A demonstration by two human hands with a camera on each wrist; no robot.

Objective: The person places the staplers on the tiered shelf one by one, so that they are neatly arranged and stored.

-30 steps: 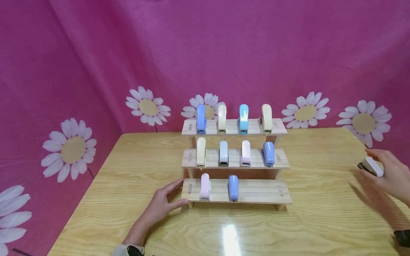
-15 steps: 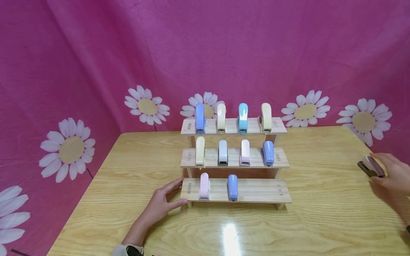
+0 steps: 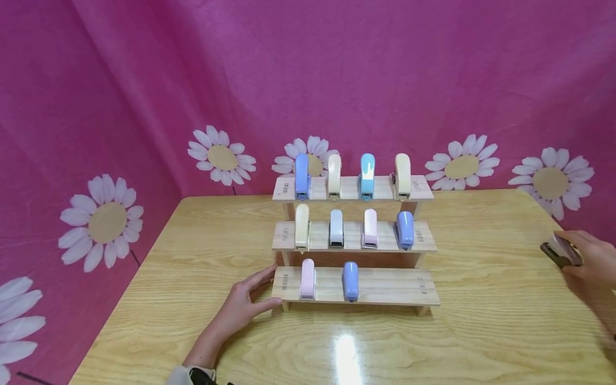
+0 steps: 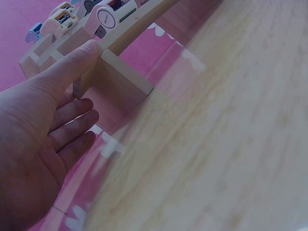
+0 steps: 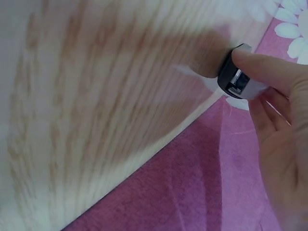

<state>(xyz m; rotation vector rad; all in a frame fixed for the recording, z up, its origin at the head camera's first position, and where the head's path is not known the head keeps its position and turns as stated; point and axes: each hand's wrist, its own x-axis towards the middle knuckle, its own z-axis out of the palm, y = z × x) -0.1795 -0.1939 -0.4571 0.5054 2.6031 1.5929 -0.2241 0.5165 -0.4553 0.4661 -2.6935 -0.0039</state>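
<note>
My left hand (image 3: 244, 302) holds the left end of the bottom shelf of a three-tier wooden display rack (image 3: 390, 289), thumb at the front edge and fingers toward the back. In the left wrist view the thumb (image 4: 79, 60) lies at the shelf corner; the lower fingers are bent and free of the wood. Far right, my right hand (image 3: 593, 258) pinches a small stapler (image 3: 564, 248) with a pale top and dark base, close over the table. The right wrist view shows the stapler's black end (image 5: 233, 79) between thumb and fingers.
Pastel mini staplers stand in rows on the rack; the bottom shelf bears a pink stapler (image 3: 308, 279) and a blue stapler (image 3: 351, 280). Around the wooden table (image 3: 481, 331) hangs a magenta cloth (image 3: 337, 69) with daisies. The table's right edge runs close by my right hand.
My right hand has moved slightly right with the stapler, which has turned to show more of its dark side. My left hand stays at the shelf end.
</note>
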